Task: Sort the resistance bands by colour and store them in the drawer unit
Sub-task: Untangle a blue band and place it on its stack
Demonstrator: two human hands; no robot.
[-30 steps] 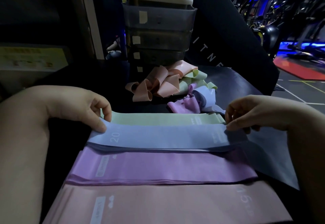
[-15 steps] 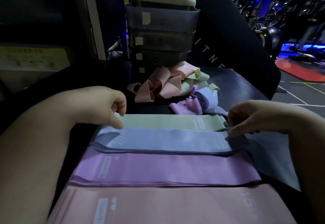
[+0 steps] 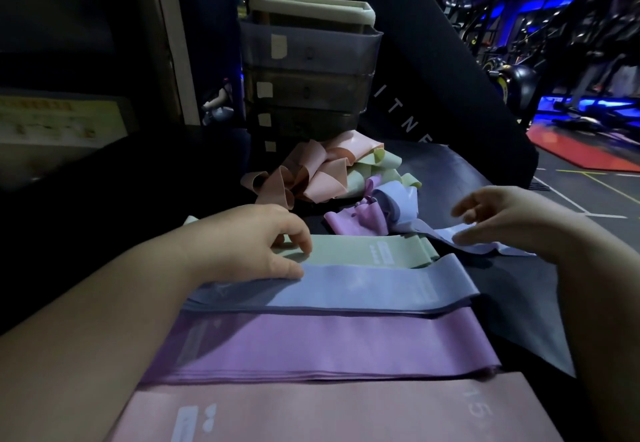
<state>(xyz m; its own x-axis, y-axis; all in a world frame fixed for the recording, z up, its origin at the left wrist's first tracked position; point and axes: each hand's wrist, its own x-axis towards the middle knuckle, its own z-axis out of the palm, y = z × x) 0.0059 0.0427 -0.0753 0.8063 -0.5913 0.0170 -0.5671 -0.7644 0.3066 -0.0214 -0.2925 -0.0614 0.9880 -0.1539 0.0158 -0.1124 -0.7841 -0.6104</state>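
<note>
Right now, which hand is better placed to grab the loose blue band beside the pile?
Right. The right hand hovers open directly at the loose blue band, while the left hand rests on the flat green band and blue stack, on the far side from it.

The scene is dimly lit; blue glow is seen at the right, and edges are bent and blurred.

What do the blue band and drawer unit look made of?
Blue band: thin matte rubber, likely latex; it lies limp and its edges ripple. Drawer unit: smoky translucent plastic, probably; slight sheen on the moulded fronts.
</note>
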